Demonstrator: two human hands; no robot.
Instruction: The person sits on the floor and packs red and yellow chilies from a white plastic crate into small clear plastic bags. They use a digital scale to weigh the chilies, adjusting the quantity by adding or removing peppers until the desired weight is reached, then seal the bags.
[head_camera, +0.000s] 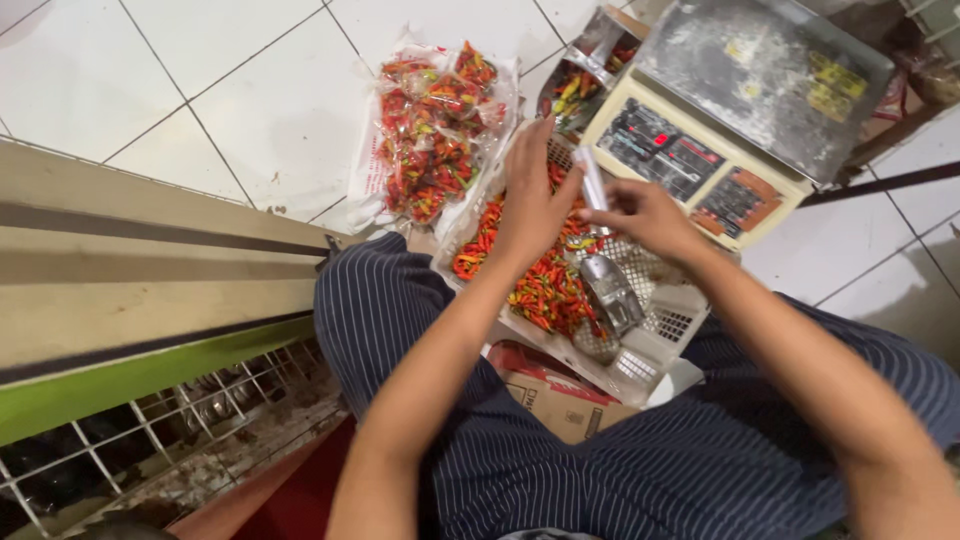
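Note:
My left hand (533, 200) and my right hand (648, 213) meet over a white slotted basket (672, 322) of red, orange and green chili peppers (545, 290). Between them they hold a small clear plastic bag (591, 180), stretched upright; the right hand pinches one side, the left hand's fingers grip the other. A metal scoop (607, 292) lies in the basket below the hands, resting on the chilies.
A plastic sack of small filled chili bags (432, 130) lies on the white tiled floor to the left. A digital scale with a steel platter (745, 85) sits behind the basket, with a metal tray of chilies (582, 75) beside it. A cardboard box (555, 400) is under the basket. A wire rack (150, 440) is at the lower left.

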